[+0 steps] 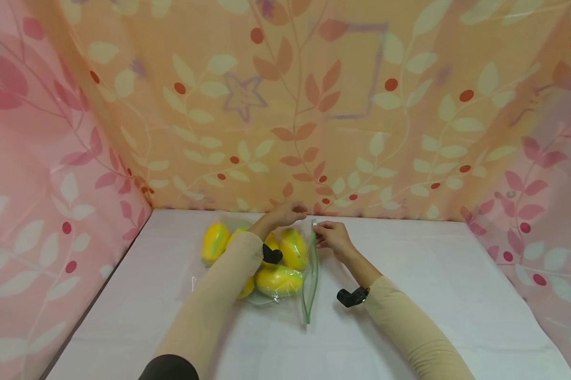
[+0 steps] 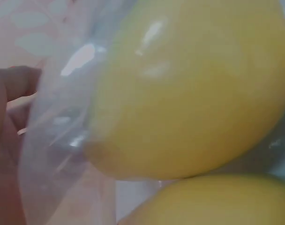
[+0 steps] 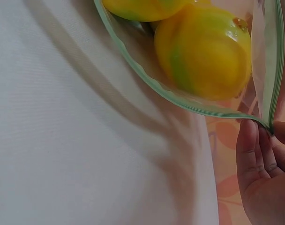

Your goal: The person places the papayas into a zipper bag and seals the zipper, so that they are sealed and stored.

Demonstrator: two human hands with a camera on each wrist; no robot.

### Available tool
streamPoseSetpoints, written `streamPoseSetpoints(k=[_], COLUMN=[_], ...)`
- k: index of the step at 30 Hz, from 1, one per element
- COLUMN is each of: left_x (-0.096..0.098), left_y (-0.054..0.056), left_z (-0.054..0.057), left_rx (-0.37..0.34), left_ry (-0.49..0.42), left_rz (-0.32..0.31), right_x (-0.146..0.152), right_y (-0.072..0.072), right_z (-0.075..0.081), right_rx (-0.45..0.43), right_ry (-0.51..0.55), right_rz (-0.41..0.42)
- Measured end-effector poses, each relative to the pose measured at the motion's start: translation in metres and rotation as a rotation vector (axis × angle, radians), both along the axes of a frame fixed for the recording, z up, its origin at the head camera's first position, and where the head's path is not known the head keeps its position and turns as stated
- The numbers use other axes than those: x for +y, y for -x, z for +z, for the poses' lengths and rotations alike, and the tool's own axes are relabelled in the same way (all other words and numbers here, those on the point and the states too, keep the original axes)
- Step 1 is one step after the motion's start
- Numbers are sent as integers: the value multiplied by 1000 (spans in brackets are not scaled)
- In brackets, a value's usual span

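Observation:
A clear zip bag with a green seal strip lies on its side, its mouth toward the right. Inside are several yellow, green-tinged fruits, shaped like mangoes or papayas. My right hand pinches the far corner of the strip between thumb and fingers; the right wrist view shows the two green edges parted below that corner. My left hand reaches across the bag to its far side, fingers loosely bent. In the left wrist view its fingers show beside the clear plastic, close to one yellow fruit.
A white-covered table extends around the bag. Behind it hangs an orange leaf-patterned cloth, with pink patterned cloths at the sides. Black wrist cameras sit at both wrists, the left one over the bag.

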State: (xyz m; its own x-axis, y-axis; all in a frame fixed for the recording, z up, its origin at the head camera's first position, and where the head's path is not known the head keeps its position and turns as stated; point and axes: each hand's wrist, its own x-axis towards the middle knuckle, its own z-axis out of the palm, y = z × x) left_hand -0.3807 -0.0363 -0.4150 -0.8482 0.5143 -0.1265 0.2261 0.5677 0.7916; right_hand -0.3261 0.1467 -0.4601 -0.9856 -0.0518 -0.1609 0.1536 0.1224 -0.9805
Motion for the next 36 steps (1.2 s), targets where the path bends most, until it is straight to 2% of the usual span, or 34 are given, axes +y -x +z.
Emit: streamPoseSetpoints(k=[3,7,12,19,23,29,33,36], left_x=[2,4,3,3,4,3,2,2], left_y=[-1,-2,-2,-1,-2,-5,-4,-3], left_z=[-4,-7,-9,-13,-10,-7,-10,-13], left_rx=[-23,-37,-25,2,1,3,-3,-11], left_ry=[37,25,6,24,-10,-18,-22,-34], left_rz=[-69,-89,-57,11,38,45,47,70], right_x=[1,1,-1,-5,-6,-6,-7,-8], right_y=[-1,0,2,3,3,3,4,4], right_z=[1,1,0,0,3,4,3,3], right_rx=[-2,-2,-9,3,20,8,5,11], right_ry=[-5,-12,-14,-31,-64,-81,-82,-99], right_rz=[10,19,11,15,13,-2,6,15])
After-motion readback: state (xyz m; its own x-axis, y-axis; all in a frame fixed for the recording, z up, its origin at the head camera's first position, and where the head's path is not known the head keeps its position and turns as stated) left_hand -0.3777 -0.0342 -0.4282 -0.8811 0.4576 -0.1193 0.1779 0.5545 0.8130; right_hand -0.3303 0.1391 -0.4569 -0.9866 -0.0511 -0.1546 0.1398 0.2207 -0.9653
